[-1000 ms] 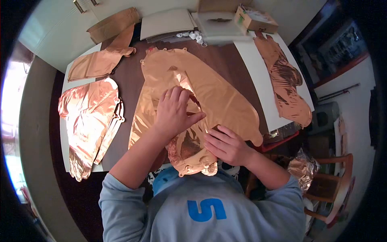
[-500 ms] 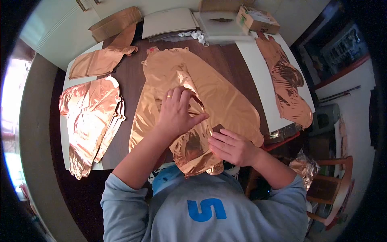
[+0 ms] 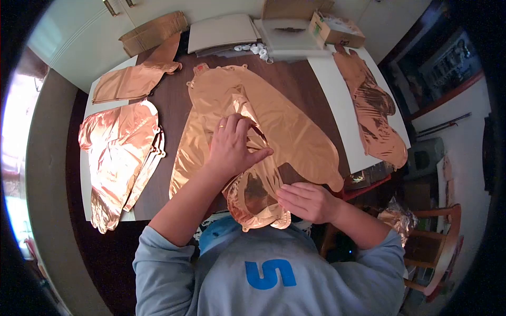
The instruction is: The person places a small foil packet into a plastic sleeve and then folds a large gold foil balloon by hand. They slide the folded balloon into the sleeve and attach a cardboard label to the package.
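A large copper-coloured foil sheet [image 3: 295, 126] with small tabs along its rim lies flat on the dark table [image 3: 168, 121]. Over its middle my left hand [image 3: 232, 145] pinches a raised, creased fold of the foil between thumb and fingers. To the right and nearer my body, my right hand [image 3: 305, 201] has its fingers pressed together on the edge of the folded foil part [image 3: 255, 197]. That part curls over the table's front edge beside my shirt. The fingertips of both hands are partly hidden by the foil.
More copper foil pieces [image 3: 118, 152] lie at the left, with another [image 3: 129, 81] behind them. At the right a long foil piece [image 3: 371, 110] rests on a white board [image 3: 337, 105]. Stacked boards [image 3: 224, 34], white rolls [image 3: 256, 50] and a box [image 3: 337, 29] stand at the back.
My right hand has slid slightly right and towards me along the foil edge. My left hand keeps its pinch, having shifted slightly right. The near folded foil part has changed shape.
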The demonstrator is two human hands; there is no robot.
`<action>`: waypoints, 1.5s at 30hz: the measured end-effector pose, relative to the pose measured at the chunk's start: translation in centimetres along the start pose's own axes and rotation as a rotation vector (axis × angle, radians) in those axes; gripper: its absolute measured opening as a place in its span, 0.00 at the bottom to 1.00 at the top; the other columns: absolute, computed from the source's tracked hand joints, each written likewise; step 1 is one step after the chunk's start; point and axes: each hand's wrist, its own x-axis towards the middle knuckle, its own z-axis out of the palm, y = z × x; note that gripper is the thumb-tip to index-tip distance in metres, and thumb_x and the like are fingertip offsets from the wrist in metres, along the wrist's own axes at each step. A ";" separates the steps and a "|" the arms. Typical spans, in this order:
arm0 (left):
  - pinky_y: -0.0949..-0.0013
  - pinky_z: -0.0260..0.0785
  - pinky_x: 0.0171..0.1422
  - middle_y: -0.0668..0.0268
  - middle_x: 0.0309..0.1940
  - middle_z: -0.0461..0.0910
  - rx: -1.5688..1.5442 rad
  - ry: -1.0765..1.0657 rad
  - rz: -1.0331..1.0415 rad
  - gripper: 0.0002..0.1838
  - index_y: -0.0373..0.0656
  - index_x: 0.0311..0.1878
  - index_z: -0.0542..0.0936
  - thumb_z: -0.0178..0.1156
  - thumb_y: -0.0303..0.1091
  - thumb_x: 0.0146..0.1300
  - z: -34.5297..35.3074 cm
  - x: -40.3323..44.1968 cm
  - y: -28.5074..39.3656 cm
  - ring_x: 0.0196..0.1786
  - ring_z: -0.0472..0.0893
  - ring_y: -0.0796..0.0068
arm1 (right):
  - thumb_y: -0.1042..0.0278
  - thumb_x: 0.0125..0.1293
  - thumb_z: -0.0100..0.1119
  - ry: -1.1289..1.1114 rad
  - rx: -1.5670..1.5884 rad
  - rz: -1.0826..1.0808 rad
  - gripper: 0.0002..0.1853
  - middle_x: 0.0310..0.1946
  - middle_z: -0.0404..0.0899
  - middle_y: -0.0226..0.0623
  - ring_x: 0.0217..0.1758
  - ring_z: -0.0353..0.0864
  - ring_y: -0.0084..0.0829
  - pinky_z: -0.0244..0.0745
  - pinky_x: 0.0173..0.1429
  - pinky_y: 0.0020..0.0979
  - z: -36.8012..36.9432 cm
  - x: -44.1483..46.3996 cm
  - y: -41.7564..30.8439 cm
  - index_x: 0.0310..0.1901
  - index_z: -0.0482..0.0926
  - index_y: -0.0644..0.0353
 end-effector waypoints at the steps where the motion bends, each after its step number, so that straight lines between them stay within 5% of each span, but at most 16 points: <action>1: 0.57 0.70 0.53 0.59 0.48 0.74 -0.002 0.000 -0.004 0.35 0.43 0.49 0.76 0.76 0.59 0.47 0.0 0.0 0.0 0.51 0.77 0.58 | 0.69 0.60 0.63 -0.010 -0.004 -0.011 0.13 0.53 0.84 0.40 0.57 0.83 0.36 0.78 0.60 0.35 -0.2 0.0 0.0 0.47 0.84 0.61; 9: 0.55 0.71 0.55 0.54 0.49 0.74 -0.088 -0.043 -0.030 0.26 0.39 0.54 0.74 0.69 0.47 0.60 -0.5 -0.1 -0.5 0.52 0.77 0.54 | 0.66 0.54 0.69 0.062 0.509 0.275 0.25 0.55 0.83 0.46 0.55 0.83 0.42 0.78 0.56 0.41 -2.3 1.3 1.4 0.55 0.81 0.60; 12: 0.52 0.69 0.58 0.49 0.49 0.74 -0.451 -0.084 -0.263 0.21 0.37 0.55 0.74 0.58 0.45 0.70 -1.7 0.4 0.1 0.53 0.76 0.46 | 0.64 0.60 0.67 0.116 0.416 0.389 0.26 0.59 0.80 0.46 0.59 0.80 0.45 0.75 0.61 0.42 -1.4 3.2 4.2 0.60 0.78 0.63; 16: 0.57 0.71 0.57 0.46 0.51 0.74 -0.285 -0.084 -0.017 0.22 0.34 0.58 0.71 0.55 0.43 0.72 -0.9 0.0 -2.6 0.52 0.77 0.46 | 0.58 0.65 0.63 0.051 0.110 0.365 0.32 0.70 0.67 0.49 0.72 0.68 0.47 0.60 0.75 0.47 1.3 7.1 7.6 0.68 0.70 0.64; 18: 0.57 0.71 0.57 0.45 0.51 0.74 -0.377 -0.113 -0.149 0.21 0.33 0.58 0.71 0.54 0.41 0.73 -2.8 0.1 -1.4 0.52 0.77 0.45 | 0.53 0.67 0.59 -0.099 0.083 0.386 0.34 0.74 0.60 0.48 0.77 0.59 0.46 0.51 0.79 0.49 2.5 8.0 7.8 0.71 0.66 0.63; 26: 0.57 0.74 0.55 0.47 0.53 0.74 -0.466 -0.173 -0.152 0.17 0.33 0.56 0.74 0.55 0.36 0.71 -3.5 -0.3 -2.0 0.54 0.78 0.46 | 0.47 0.70 0.55 -0.246 -0.010 0.361 0.37 0.77 0.56 0.48 0.81 0.51 0.46 0.42 0.82 0.51 3.9 8.3 7.9 0.72 0.63 0.63; 29: 0.55 0.72 0.59 0.49 0.53 0.75 -0.256 0.060 -0.038 0.17 0.36 0.53 0.76 0.61 0.34 0.64 -3.1 -0.9 -2.9 0.55 0.77 0.47 | 0.47 0.70 0.54 -0.272 0.000 0.375 0.37 0.77 0.56 0.49 0.81 0.51 0.47 0.42 0.82 0.51 3.4 8.0 7.8 0.73 0.62 0.63; 32: 0.52 0.69 0.62 0.48 0.54 0.74 -0.140 0.093 -0.139 0.20 0.36 0.55 0.75 0.63 0.34 0.62 -4.5 -2.4 -4.2 0.58 0.75 0.45 | 0.47 0.71 0.54 -0.273 0.021 0.392 0.37 0.77 0.55 0.48 0.81 0.51 0.47 0.42 0.82 0.51 3.0 7.4 8.0 0.73 0.62 0.63; 36: 0.47 0.62 0.71 0.44 0.62 0.71 -0.075 -0.080 -0.175 0.29 0.35 0.63 0.71 0.64 0.39 0.62 -6.1 -4.9 -4.8 0.66 0.70 0.41 | 0.47 0.71 0.53 -0.254 0.010 0.413 0.37 0.78 0.54 0.46 0.81 0.50 0.48 0.42 0.82 0.51 3.1 6.6 8.7 0.74 0.60 0.62; 45: 0.41 0.54 0.76 0.51 0.64 0.71 0.145 -0.129 -0.133 0.30 0.40 0.62 0.72 0.65 0.42 0.59 -7.0 -7.6 -5.1 0.72 0.66 0.47 | 0.48 0.70 0.54 -0.258 -0.017 0.428 0.39 0.79 0.51 0.46 0.81 0.49 0.50 0.42 0.81 0.54 2.8 6.5 8.4 0.75 0.58 0.62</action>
